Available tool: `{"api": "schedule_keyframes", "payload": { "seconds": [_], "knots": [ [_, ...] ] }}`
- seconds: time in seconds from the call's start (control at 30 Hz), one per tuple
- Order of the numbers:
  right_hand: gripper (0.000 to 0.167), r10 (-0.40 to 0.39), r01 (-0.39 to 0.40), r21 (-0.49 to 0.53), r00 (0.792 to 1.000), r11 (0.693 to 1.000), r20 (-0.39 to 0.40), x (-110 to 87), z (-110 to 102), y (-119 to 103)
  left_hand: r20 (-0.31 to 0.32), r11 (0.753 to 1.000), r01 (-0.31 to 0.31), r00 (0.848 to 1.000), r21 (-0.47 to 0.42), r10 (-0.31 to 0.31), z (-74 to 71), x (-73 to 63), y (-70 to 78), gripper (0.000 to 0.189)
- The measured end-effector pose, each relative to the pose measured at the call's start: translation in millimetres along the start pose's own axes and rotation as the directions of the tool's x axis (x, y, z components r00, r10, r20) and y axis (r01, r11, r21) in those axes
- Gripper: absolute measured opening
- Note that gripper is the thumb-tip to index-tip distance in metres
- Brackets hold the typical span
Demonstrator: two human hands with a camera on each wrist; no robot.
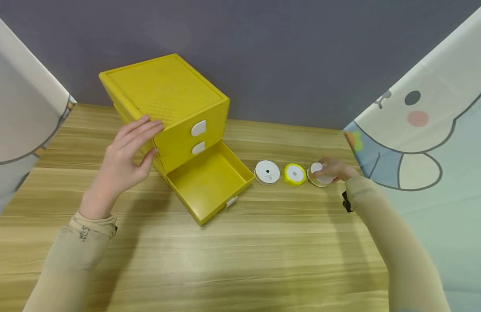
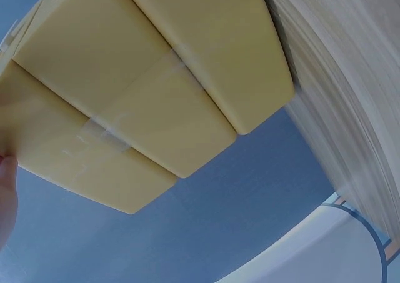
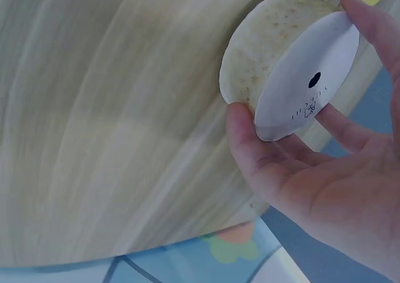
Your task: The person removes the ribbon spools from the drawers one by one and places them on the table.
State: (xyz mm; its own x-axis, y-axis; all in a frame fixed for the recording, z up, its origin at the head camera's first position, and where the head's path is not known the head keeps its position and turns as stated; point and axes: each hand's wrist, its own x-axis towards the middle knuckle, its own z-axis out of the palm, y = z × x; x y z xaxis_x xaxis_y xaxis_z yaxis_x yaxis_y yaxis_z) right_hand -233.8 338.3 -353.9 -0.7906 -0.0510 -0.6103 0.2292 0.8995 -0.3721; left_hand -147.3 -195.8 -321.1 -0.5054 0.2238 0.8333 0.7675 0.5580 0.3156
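Note:
At the far right of the row, my right hand (image 1: 338, 168) grips a ribbon spool (image 3: 300, 77) by its rim, fingers and thumb around its edge. The spool has white sides, a small centre hole and pale speckled ribbon. In the right wrist view it is tilted, close to the tabletop. My left hand (image 1: 123, 160) rests with extended fingers on the near top edge of a yellow drawer cabinet (image 1: 162, 91), thumb lower against it. Below two closed drawers with white handles, the bottom drawer (image 1: 207, 186) is pulled out, its inside bare.
A yellow-rimmed spool (image 1: 295, 174) and a white spool (image 1: 263, 168) stand in line between the drawer and my right hand. The wooden table (image 1: 244, 260) meets a dark grey wall (image 1: 283, 65) behind. Cartoon-printed cloth (image 1: 431, 216) borders both sides.

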Motion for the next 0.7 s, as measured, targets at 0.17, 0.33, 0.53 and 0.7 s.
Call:
{"api": "schedule_keyframes", "payload": {
  "seconds": [0.17,0.33,0.53,0.7],
  "knots": [
    [0.083,-0.009,0.009,0.020,1.000,1.000,-0.002,-0.5,2.5,1.2,0.006,1.000,0.000,1.000,0.002,0.000,-0.5,0.5,0.6,0.047],
    [0.082,-0.017,0.017,0.021,1.000,1.000,-0.020,-4.0,6.4,-0.3,0.013,1.000,-0.008,1.000,0.003,0.008,-1.8,1.3,0.3,0.046],
    [0.096,-0.001,0.001,0.007,1.000,1.000,0.000,-7.8,4.6,-0.6,0.008,1.000,-0.003,1.000,-0.003,0.003,-0.8,0.8,0.5,0.048],
    [0.097,-0.024,0.024,0.007,0.999,1.000,-0.028,-17.0,-0.7,-9.5,0.007,1.000,-0.001,1.000,-0.001,0.001,-1.3,0.9,0.9,0.048]
  ]
}}
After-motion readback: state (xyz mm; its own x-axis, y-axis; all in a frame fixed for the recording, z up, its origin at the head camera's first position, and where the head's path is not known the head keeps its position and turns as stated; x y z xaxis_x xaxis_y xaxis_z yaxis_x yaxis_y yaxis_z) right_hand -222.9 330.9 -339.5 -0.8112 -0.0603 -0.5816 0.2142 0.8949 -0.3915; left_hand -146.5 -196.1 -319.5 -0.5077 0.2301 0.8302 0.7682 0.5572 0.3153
